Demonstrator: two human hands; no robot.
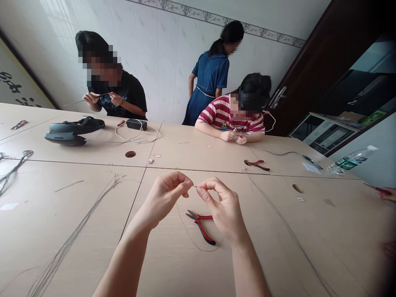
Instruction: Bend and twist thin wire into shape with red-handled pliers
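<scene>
Both of my hands are raised over the table, fingertips almost meeting. My left hand (170, 193) pinches a thin cord (185, 227) that loops down toward the tabletop. Thumb and forefinger of my right hand (219, 202) are pinched on the cord's short end, where a tiny piece shows between the hands, too small to make out. Below them lie red-and-black pliers (201, 227) with their jaws apart, one handle partly hidden behind my right hand.
Bundles of thin cords lie left (83, 222) and right (287, 227). Farther back are a headset (71, 131), a black adapter (136, 124), other pliers (258, 165) and a water bottle (352, 160). Two people sit opposite with small items in hand; another stands behind. A hand shows at the right edge.
</scene>
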